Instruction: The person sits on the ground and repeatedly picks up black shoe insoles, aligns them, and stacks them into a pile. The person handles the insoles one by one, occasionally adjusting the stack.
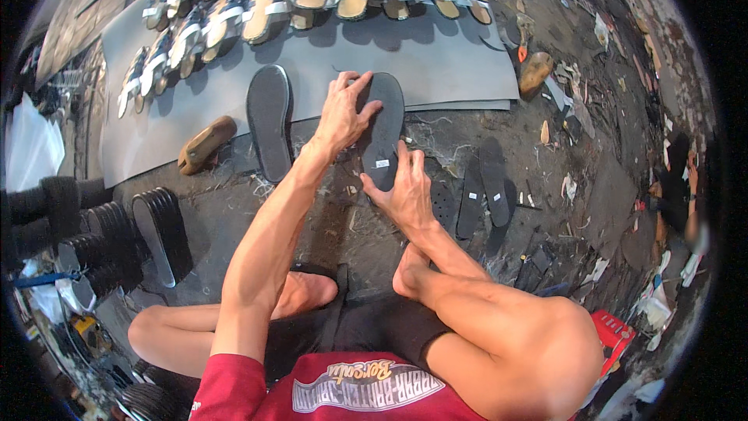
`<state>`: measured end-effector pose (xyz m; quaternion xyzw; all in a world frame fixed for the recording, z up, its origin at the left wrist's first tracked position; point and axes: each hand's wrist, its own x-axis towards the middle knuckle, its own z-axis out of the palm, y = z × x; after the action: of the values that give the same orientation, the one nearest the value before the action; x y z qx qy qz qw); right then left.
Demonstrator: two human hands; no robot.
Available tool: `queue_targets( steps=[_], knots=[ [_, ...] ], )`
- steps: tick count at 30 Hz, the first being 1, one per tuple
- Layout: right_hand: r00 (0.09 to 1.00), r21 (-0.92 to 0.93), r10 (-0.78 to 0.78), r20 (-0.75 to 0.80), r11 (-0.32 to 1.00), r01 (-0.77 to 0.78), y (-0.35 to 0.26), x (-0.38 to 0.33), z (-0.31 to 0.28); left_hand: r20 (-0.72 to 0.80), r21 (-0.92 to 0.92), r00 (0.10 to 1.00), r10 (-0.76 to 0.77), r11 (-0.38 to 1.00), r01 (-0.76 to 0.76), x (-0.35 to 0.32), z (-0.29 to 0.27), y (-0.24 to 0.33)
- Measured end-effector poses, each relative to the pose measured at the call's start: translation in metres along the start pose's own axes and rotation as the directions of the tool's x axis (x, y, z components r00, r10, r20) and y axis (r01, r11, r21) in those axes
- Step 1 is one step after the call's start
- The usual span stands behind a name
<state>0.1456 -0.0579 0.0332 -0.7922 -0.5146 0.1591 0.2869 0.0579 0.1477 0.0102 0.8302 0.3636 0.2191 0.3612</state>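
Note:
Between my hands is a dark grey shoe sole (389, 121) with a small white label near its heel end. The fingers and thumb of my left hand (343, 114) are bent over its far left part. At the near end, my right hand (407, 193) grips the heel, thumb on the left side and fingers along the right edge. Left of my left hand lies a second black sole (269, 121) with a raised rim, its far end on a grey sheet (327, 54). To the right, two slim dark insoles (494, 179) with white labels lie side by side.
Rows of half-made sandals (265, 9) stand on the sheet's far part. A wooden shoe last (204, 146) lies left, another last (535, 76) far right near a red-handled tool (523, 52). Stacked black soles (156, 226) stand at left. Scraps (569, 187) litter the right ground.

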Motion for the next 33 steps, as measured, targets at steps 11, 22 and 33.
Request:
queue_targets(
  steps=[11,22,33],
  knots=[
    [0.998,-0.036,-0.057,-0.001,0.998,0.057,0.006,0.0,0.003,-0.013,-0.026,0.999,0.045,0.999,-0.045,0.007,0.001,-0.004],
    [0.993,0.014,-0.062,0.103,0.998,0.061,0.008,-0.007,-0.02,-0.03,-0.031,0.997,0.068,0.997,-0.069,0.006,0.003,-0.012],
    [0.989,0.079,-0.128,0.071,0.989,0.122,0.034,-0.049,-0.025,-0.052,-0.012,0.996,0.066,0.998,-0.067,0.007,0.009,-0.017]
  ],
)
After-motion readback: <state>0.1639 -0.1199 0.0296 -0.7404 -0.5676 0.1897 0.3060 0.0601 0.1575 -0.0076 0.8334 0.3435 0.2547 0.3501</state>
